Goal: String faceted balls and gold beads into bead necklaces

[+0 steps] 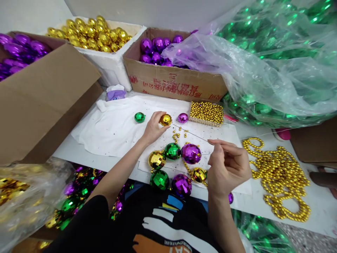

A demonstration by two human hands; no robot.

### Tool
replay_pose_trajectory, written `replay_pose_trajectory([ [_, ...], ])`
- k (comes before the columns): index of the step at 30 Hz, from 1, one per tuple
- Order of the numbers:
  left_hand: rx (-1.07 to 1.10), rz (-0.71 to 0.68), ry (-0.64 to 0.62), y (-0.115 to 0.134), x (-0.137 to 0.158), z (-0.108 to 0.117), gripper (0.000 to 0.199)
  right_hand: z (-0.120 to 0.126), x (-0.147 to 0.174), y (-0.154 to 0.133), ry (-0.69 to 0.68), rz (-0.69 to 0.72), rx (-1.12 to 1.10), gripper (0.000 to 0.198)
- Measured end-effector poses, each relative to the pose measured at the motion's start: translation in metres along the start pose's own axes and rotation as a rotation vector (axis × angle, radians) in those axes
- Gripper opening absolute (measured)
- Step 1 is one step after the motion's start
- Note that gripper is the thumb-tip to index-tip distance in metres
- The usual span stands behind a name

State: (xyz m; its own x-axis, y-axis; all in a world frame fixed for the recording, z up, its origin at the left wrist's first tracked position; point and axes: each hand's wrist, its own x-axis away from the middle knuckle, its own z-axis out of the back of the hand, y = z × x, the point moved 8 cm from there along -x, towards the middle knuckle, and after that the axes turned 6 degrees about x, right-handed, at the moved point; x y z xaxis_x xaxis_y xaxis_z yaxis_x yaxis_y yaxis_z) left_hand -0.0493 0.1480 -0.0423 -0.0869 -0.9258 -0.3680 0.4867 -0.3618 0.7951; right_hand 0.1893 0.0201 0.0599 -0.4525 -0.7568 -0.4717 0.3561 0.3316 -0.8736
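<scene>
My left hand (156,127) grips a gold mirrored ball (165,119) between thumb and fingers, just above the white cloth. My right hand (228,165) pinches a long thin needle (193,133), its tip pointing left toward the gold ball with a small gap between them. Closer to my body lies a strand of larger balls, among them a green ball (173,151), a purple ball (191,153) and a gold ball (157,160). A small green ball (139,117) and a small purple ball (182,117) rest either side of my left hand. Several tiny gold beads (177,135) lie loose below it.
A clear box of gold beads (206,113) stands on the white cloth (105,123). Behind are a carton of purple balls (171,79) and a white foam box (116,66) of gold ones. Gold bead chains (279,172) lie right, below a bag of green balls (276,70).
</scene>
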Motion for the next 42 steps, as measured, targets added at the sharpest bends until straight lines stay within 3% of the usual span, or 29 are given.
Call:
replay_pose_trajectory([
  [6,0.108,-0.045,0.108,0.016,0.039,0.007,0.051,-0.016,0.019,-0.031,-0.166,0.302,0.163,0.013],
  [10,0.137,-0.019,0.151,0.017,0.048,0.012,0.051,-0.023,0.027,-0.042,-0.201,0.397,0.204,0.018],
  [23,0.183,0.121,0.161,0.009,0.056,0.012,0.048,-0.038,0.038,-0.046,-0.244,0.502,0.273,0.02],
  [35,0.149,0.12,0.133,0.01,0.058,0.006,0.05,-0.064,0.045,-0.05,-0.334,0.67,0.394,0.017],
  [42,0.165,0.122,0.124,0.013,0.058,0.004,0.048,-0.082,0.042,-0.034,-0.352,0.656,0.429,0.016],
])
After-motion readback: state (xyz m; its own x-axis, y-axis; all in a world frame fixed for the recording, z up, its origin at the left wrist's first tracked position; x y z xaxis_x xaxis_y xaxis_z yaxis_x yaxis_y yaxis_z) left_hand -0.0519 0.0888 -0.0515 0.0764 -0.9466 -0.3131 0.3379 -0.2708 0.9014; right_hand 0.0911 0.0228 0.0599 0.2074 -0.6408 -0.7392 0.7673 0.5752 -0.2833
